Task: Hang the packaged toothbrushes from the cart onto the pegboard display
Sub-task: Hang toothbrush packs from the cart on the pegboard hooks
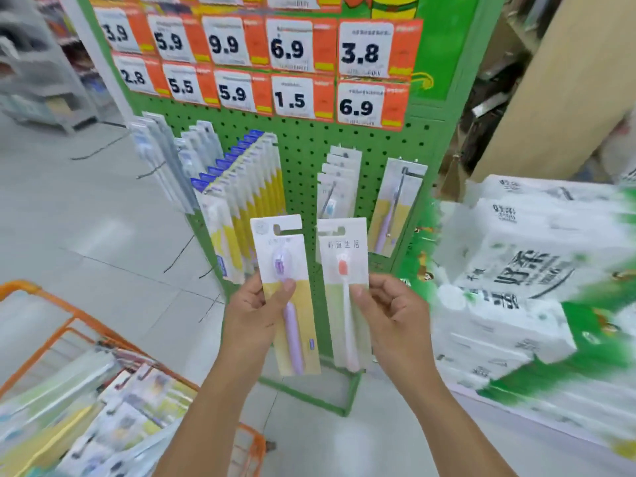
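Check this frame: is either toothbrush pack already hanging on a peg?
No: the left hand and right hand each hold a pack off the pegboard.

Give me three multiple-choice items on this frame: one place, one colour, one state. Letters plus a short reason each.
1. Where is the orange cart?
A. lower left of the view
B. behind the pegboard
C. on the right by the stacked packs

2. What colour is the brush handle in the pack held by the left hand?
A. green
B. purple
C. black

3. What is the right hand doing?
A. hanging empty
B. pressing flat on the pegboard
C. holding a toothbrush pack

Answers:
1 A: its orange frame sits at lower left, full of packs.
2 B: the purple toothbrush pack shows a lilac handle.
3 C: thumb and fingers pinch the red-headed toothbrush pack in front of the green pegboard.
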{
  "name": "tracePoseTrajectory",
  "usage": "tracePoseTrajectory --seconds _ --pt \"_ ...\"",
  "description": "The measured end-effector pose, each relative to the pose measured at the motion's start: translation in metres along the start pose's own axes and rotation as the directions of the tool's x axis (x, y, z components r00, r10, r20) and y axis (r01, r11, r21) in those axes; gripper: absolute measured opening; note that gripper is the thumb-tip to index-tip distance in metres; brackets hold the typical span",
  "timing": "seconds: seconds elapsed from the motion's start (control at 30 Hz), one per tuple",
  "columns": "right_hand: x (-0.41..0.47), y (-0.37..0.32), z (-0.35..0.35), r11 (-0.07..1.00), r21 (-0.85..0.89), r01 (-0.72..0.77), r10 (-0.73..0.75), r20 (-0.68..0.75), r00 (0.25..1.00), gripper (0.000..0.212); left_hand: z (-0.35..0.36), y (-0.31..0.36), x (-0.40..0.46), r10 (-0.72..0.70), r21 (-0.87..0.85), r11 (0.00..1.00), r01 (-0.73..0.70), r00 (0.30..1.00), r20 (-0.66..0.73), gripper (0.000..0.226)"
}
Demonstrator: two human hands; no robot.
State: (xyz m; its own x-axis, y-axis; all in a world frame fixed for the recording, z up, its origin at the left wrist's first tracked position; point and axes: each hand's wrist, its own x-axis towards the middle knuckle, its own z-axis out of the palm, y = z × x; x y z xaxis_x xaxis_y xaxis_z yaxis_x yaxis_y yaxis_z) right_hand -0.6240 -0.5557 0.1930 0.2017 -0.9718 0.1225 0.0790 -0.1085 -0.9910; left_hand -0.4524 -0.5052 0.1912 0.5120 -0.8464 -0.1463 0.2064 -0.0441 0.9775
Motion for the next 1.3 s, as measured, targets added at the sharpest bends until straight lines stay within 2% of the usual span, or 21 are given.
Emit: tracePoseTrajectory --seconds 0.13,0.47,0.67,0.8,0.97,1.1,1.23,1.3 --pt "0.022 0.012 0.01 1.0 -0.003 -0.013 0.013 0.08 0.997 0.015 -0.008 0.002 0.001 -0.015 0.038 0.999 0.019 0.995 -0.101 0.017" --pt "0.035 0.031 0.034 0.998 -0.053 0.019 -0.015 0.07 0.997 0.009 -0.015 0.004 0.006 -0.016 0.004 1.0 0.017 0.997 -0.069 0.018" --pt "0.028 0.036 0.036 0.999 -0.044 0.004 -0.007 -0.069 0.998 0.012 -0.022 -0.005 0.015 -0.05 -0.008 0.999 0.05 0.998 -0.032 0.019" --pt "0.041 0.034 0.043 0.995 -0.101 -0.005 -0.003 -0.077 0.997 0.015 -0.022 -0.005 0.019 -0.053 -0.014 0.998 0.053 0.999 -0.009 0.019" --pt "0.082 0.04 0.055 0.98 -0.18 -0.089 0.062 -0.151 0.987 0.015 -0.019 -0.004 0.023 -0.044 -0.005 0.999 0.044 0.999 0.021 0.019" --pt "0.105 0.042 0.053 0.971 -0.167 -0.173 0.126 -0.259 0.958 0.022 -0.018 -0.003 0.02 -0.029 -0.003 1.0 0.029 0.996 0.083 0.021" --pt "0.082 0.03 0.043 0.945 -0.174 -0.276 0.219 -0.286 0.933 0.03 -0.012 -0.004 0.013 0.026 0.018 0.999 -0.029 0.987 0.157 0.027" --pt "0.049 0.022 0.03 0.96 -0.138 -0.244 0.195 -0.295 0.935 0.027 -0.003 -0.006 0.012 0.049 0.043 0.997 -0.059 0.979 0.197 0.023"
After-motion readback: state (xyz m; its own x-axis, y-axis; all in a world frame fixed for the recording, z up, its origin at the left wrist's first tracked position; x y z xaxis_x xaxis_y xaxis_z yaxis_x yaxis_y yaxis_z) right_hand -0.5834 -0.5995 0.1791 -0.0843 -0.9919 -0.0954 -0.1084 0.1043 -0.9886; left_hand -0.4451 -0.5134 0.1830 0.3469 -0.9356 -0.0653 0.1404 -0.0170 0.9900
